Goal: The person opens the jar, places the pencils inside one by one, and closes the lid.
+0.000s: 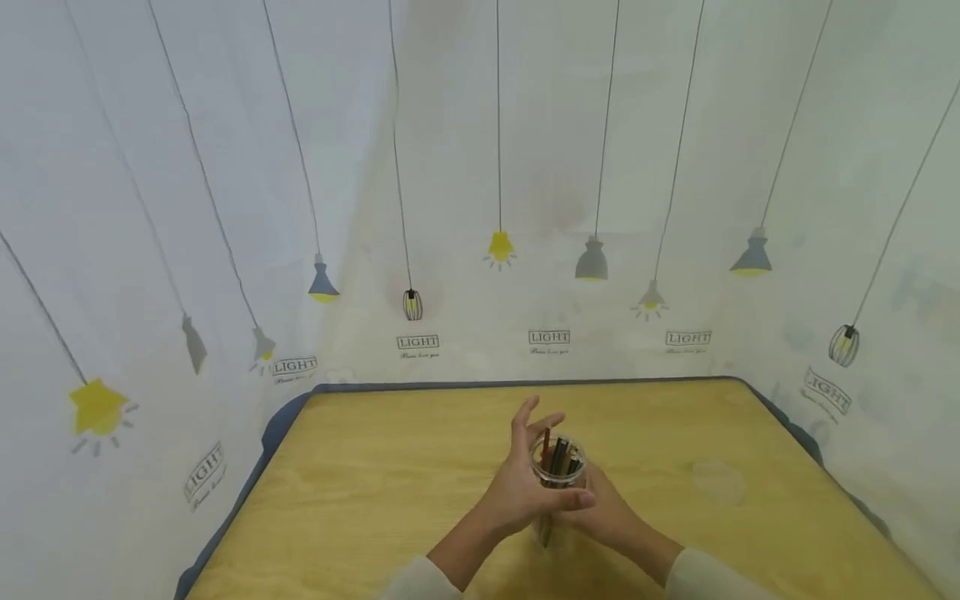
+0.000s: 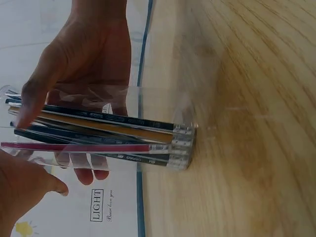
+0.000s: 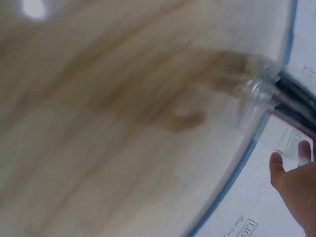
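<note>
A clear cylindrical jar [image 1: 558,481] of pencils [image 1: 561,454] is between the two hands above the table. The right hand [image 1: 609,510] grips its side. In the left wrist view the right hand [image 2: 94,54] has its thumb across the jar [image 2: 118,94] and fingertips behind it. The left hand [image 1: 517,492] is at the upper left of the jar, thumb across the near side under the rim, other fingers raised and spread. Dark, yellow-brown and red pencils [image 2: 113,147] have metal-banded ends at the jar's base. In the right wrist view the jar [image 3: 264,91] is blurred and partly cut off.
A wood-grain table [image 1: 360,467] with a dark blue edge extends round the hands. Pale walls [image 1: 480,125] printed with hanging lamps and LIGHT labels stand along its back and sides. A faint round pale patch [image 1: 718,483] shows on the table at right.
</note>
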`<act>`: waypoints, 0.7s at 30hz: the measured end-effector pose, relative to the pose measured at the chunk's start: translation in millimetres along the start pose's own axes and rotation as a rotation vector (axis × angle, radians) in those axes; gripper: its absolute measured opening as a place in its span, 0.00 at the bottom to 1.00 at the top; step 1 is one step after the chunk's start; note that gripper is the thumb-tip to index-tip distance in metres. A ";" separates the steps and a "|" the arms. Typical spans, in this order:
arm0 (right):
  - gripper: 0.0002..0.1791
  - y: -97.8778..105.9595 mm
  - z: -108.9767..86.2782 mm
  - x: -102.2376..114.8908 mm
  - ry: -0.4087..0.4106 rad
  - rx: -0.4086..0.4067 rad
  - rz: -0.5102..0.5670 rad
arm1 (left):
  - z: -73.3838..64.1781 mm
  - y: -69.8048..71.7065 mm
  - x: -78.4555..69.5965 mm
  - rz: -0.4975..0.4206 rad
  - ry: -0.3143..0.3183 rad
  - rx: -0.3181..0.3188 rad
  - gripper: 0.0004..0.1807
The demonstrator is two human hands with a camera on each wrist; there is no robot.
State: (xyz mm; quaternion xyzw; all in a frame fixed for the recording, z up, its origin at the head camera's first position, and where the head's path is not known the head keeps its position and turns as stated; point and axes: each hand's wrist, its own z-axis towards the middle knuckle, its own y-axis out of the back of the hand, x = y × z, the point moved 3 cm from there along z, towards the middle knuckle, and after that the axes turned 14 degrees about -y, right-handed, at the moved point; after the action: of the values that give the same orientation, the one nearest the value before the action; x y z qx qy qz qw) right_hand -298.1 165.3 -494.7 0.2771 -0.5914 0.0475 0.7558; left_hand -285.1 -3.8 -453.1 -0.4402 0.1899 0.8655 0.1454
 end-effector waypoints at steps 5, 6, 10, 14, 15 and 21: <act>0.59 16.8 -13.8 -4.2 -0.131 0.016 -0.118 | 2.9 -5.5 8.7 0.049 0.014 -0.087 0.70; 0.62 22.5 -17.7 -5.0 -0.143 0.007 -0.144 | 3.2 -6.1 9.9 0.068 0.020 -0.107 0.69; 0.62 43.5 -32.3 -11.9 -0.130 -0.007 -0.215 | -3.0 -9.5 20.1 0.087 0.066 -0.164 0.65; 0.60 68.8 -43.5 -21.4 -0.116 -0.032 -0.287 | -8.3 -13.5 31.0 0.091 0.109 -0.188 0.59; 0.60 75.7 -46.2 -23.8 -0.121 -0.042 -0.311 | -9.2 -14.5 33.2 0.088 0.120 -0.194 0.57; 0.59 122.6 -56.7 -32.1 -0.105 -0.153 -0.452 | -5.8 -19.5 40.4 0.019 0.101 -0.215 0.45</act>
State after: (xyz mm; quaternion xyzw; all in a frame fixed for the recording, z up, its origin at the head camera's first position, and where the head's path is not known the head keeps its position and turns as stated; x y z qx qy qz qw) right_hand -307.4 303.7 -488.1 0.3465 -0.5548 -0.1821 0.7342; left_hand -295.8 14.3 -493.2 -0.4943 0.1070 0.8590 0.0795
